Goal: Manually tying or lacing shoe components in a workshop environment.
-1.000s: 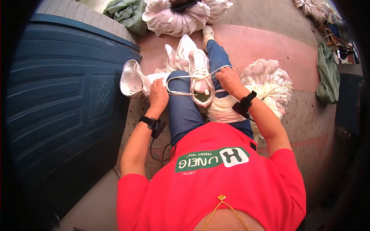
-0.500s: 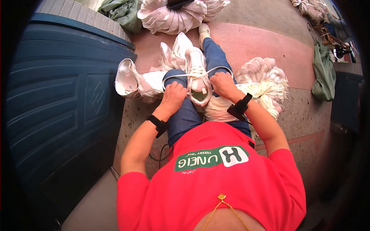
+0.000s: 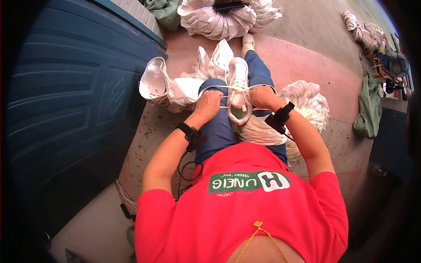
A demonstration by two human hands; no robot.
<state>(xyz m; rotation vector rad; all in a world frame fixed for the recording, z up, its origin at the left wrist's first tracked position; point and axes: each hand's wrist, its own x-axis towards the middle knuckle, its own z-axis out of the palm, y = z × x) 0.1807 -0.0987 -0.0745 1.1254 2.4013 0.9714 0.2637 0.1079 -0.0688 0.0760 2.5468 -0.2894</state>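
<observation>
A white and pale pink sneaker point(image 3: 239, 81) rests between my thighs, its toe pointing away from me and its opening nearest my body. White shoelace point(image 3: 228, 87) runs out from it to both sides in loops. My left hand point(image 3: 208, 106) is closed on one side of the lace, just left of the shoe, with strands passing from the fingers toward the tongue. On the other side, my right hand point(image 3: 264, 97) is closed on the lace too, its fingertips partly hidden. Both wrists wear black straps with small devices.
Left of my knee lie more white and pink shoes point(image 3: 155, 82). Bundled pale shoe parts point(image 3: 305, 98) with stringy ends sit by my right leg; a big ring of them point(image 3: 219, 22) lies ahead. A blue panelled door point(image 3: 74, 96) stands left, a green sack point(image 3: 368, 105) right.
The whole view has shifted, so the scene sits farther right and slightly lower. Both hands stay closed on the lace beside the shoe; lace strands now show more clearly between my left hand and the shoe.
</observation>
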